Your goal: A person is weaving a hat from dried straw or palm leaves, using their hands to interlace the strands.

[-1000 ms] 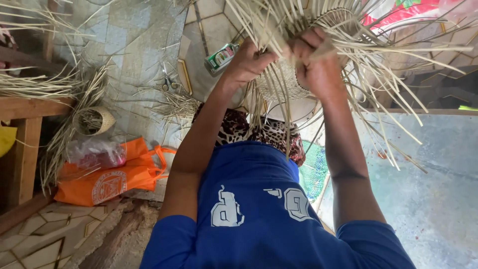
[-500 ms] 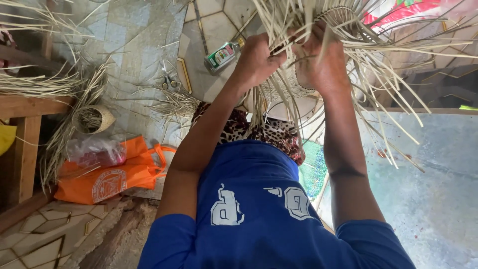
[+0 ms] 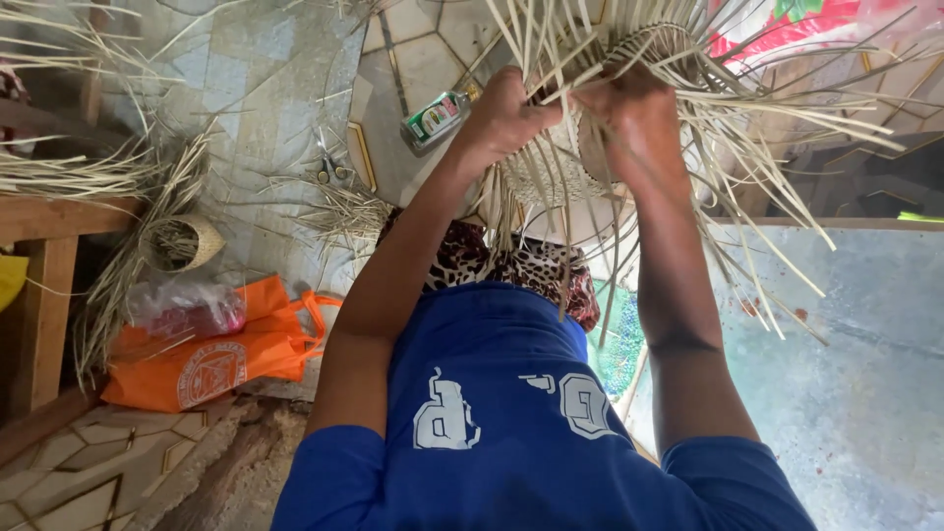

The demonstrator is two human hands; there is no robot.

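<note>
- Since a second ago, both hands have moved higher in the frame and closer into the woven work; the left hand point(image 3: 506, 113) has gone from spread fingers to a closed fist around a bundle of strips, so the weaving looks to be mid-pull.
- The half-made basket point(image 3: 600, 108) sits at the upper centre of the frame, held up between the two hands, its loose strips point(image 3: 767, 147) fanning out to the right and downward.
- The right hand point(image 3: 634, 113) is clamped on the basket's woven rim, fingers curled over the edge.
- The strips are pale, flat, stiff and dry-looking; the woven part is tight, rounded and ribbed.
- A small finished basket point(image 3: 182, 244) lies at the left on the floor point(image 3: 265, 88), cup-shaped, with loose straw around it.
- An orange bag point(image 3: 211, 359), soft and creased, lies at the lower left with a clear plastic bag point(image 3: 182, 310) on top.
- A small green-labelled bottle point(image 3: 438, 118) lies on the tiled floor just left of the left hand; scissors point(image 3: 332, 169) lie further left.
- A wooden table point(image 3: 49, 221) edge shows at the far left.
</note>
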